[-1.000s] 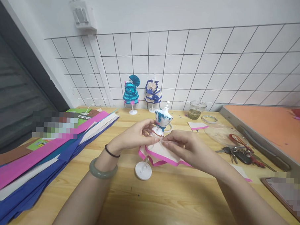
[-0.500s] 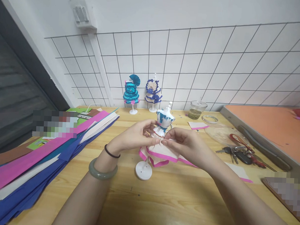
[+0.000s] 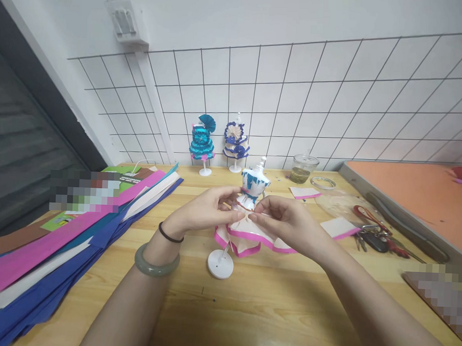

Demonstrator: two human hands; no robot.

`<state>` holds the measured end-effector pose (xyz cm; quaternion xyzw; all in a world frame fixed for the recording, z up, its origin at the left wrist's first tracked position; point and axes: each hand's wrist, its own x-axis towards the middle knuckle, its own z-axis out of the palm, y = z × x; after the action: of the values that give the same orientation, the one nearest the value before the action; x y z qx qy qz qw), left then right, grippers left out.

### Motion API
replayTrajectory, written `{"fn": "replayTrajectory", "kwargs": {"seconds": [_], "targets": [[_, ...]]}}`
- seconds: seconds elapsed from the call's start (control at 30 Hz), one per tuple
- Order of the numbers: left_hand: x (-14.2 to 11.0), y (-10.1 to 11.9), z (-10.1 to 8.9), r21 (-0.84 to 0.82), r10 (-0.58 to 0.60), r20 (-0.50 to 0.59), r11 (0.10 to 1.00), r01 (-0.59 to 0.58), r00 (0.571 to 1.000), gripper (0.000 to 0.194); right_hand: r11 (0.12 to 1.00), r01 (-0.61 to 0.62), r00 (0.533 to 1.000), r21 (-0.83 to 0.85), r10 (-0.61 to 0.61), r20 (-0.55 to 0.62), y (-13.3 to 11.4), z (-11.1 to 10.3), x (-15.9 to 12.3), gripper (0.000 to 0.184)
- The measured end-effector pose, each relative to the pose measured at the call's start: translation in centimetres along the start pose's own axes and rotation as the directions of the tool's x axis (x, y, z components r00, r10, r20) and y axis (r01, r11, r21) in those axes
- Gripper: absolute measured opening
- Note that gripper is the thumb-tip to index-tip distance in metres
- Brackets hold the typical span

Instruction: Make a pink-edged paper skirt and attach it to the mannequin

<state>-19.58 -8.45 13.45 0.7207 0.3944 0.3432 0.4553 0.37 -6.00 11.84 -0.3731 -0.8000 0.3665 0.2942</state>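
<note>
A small white dress-form mannequin (image 3: 255, 180) leans away from me over the table, its round white base (image 3: 220, 264) tipped toward me. Blue paper trim covers its chest. Round its waist hangs a white crepe-paper skirt (image 3: 247, 233) with a pink border. My left hand (image 3: 218, 205) holds the waist, its thumb pressing on the paper's upper edge. Close beside it, my right hand (image 3: 284, 218) pinches the same paper into gathers between thumb and fingers. A thin reddish-brown band (image 3: 245, 206) circles the waist just above. The fingertips hide part of the gathers.
Two finished-looking paper-dressed mannequins, one teal (image 3: 202, 141) and one navy and cream (image 3: 236, 142), stand by the wall. Coloured paper strips (image 3: 79, 232) lie left. At right are keys (image 3: 375, 238), a glass teapot (image 3: 303, 168), a paper piece (image 3: 304, 192) and an orange board (image 3: 406, 196).
The right part of the pink-edged paper strip has shifted, its loose end now lying higher, beside the keys. Both hands stay at the waist with little movement.
</note>
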Motion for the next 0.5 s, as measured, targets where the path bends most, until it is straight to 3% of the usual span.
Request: {"fn": "replayTrajectory", "kwargs": {"seconds": [0.5], "targets": [[0.38,0.03,0.91,0.051,0.005,-0.143,0.999,0.002,0.99,0.04,0.998,0.016,0.999,-0.053,-0.018,-0.034,0.4,0.35,-0.03,0.028]]}}
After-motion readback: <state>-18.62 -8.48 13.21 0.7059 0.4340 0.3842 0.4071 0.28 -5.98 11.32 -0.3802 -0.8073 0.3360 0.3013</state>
